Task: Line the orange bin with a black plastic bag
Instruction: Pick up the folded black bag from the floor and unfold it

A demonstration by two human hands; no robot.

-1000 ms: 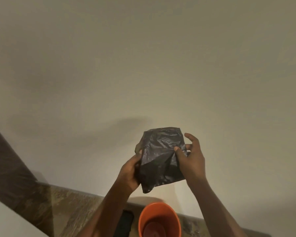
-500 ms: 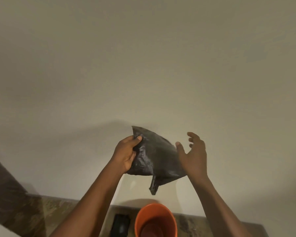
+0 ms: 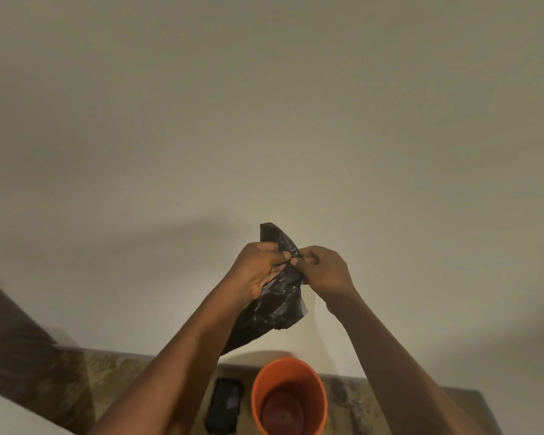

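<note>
1. Dim, warm yellowish light; the plain cream wall (image 3: pixel 264 105) darkens toward its corners.
2. A soft grey shadow (image 3: pixel 182 233) spreads left of the raised arms.
3. Grainy and soft throughout; the mottled stone counter (image 3: pixel 352 400) bends with wide-angle distortion.

The left forearm (image 3: pixel 182 359) covers the lower left part of the black bag (image 3: pixel 275 309), and where the left hand (image 3: pixel 259 266) and right hand (image 3: pixel 325 271) meet, the fingertips pinching the plastic are too bunched to tell apart. The orange bin (image 3: pixel 288 397) is cut off by the bottom edge, so its base cannot be seen. Beside it, a dark flat thing (image 3: pixel 223 409) is too dim to identify, and both arms run out of view below.
</note>
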